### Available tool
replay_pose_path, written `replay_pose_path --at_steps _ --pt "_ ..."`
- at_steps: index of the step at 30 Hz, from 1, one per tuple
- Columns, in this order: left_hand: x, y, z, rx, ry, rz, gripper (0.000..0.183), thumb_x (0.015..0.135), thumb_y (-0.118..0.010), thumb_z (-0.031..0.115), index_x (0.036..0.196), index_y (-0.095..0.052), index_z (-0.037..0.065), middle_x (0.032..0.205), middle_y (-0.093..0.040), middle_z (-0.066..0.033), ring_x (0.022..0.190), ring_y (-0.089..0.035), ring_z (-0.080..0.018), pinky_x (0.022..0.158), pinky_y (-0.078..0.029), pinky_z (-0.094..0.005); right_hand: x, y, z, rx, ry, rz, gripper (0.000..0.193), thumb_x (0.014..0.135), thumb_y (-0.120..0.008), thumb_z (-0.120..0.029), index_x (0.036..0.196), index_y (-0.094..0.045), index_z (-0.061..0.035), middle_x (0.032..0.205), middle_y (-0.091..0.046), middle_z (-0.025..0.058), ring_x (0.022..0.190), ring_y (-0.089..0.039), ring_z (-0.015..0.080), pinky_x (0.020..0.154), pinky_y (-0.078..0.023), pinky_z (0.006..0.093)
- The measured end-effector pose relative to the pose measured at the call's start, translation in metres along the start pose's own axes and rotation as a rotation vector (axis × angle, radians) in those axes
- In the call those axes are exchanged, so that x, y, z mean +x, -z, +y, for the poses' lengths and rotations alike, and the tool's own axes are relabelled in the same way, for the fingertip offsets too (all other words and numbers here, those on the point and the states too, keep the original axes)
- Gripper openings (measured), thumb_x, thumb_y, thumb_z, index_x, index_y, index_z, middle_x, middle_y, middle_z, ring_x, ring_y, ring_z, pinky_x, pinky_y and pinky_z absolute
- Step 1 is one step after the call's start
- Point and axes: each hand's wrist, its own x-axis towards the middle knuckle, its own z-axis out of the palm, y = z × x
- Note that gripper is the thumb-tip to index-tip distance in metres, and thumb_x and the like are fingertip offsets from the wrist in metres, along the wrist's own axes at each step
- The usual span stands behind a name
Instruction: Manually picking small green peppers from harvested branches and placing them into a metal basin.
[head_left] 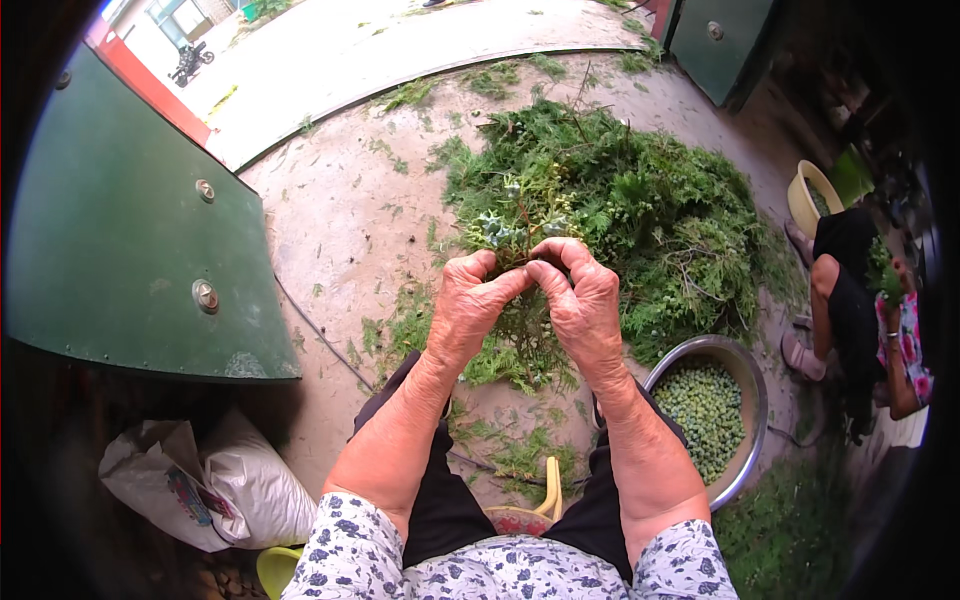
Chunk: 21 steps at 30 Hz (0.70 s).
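Note:
Between my two hands is a small evergreen sprig (522, 222) with pale blue-green cones on it. My left hand (470, 300) pinches it with thumb and fingers from the left. From the right, the thumb and fingertips of my right hand (580, 295) close on the same sprig, close to the left fingertips. Beyond and to the right of my hands spreads a big heap of cut green branches (660, 200). By my right knee stands a metal basin (758, 385) with many small green cones (700, 415) in it.
A co-worker (850, 290) sits at the right, holding greenery, near a cream basin (803, 200). Green metal doors (130, 220) flank the doorway. White sacks (250, 480) lie at lower left. A dark cable (320, 330) crosses the floor. A yellow handle (552, 485) rises between my legs.

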Motion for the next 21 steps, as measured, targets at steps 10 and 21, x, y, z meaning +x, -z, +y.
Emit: replay_pose_path --at_steps 10,21 --pt "-0.002 -0.003 0.013 -0.407 0.110 0.039 0.014 0.074 -0.063 0.005 0.088 -0.061 0.004 0.081 -0.063 -0.0011 0.073 -0.055 -0.0082 0.069 -0.044 -0.0244 0.016 0.030 0.009 1.117 -0.446 -0.089 0.011 0.087 -0.057 -0.014 0.093 -0.052 -0.0058 0.079 -0.058 0.0070 0.058 -0.053 0.0120 0.042 -0.037 0.0213" --pt "-0.001 -0.007 0.016 -0.407 0.137 0.061 0.020 0.076 -0.068 0.007 0.094 -0.061 0.002 0.084 -0.064 -0.0017 0.070 -0.058 -0.0081 0.066 -0.047 -0.0238 0.013 0.022 0.009 0.632 -0.392 -0.061 0.016 0.083 -0.063 -0.010 0.098 -0.060 -0.0040 0.072 -0.055 -0.0027 0.053 -0.047 0.0039 0.043 -0.035 0.0173"
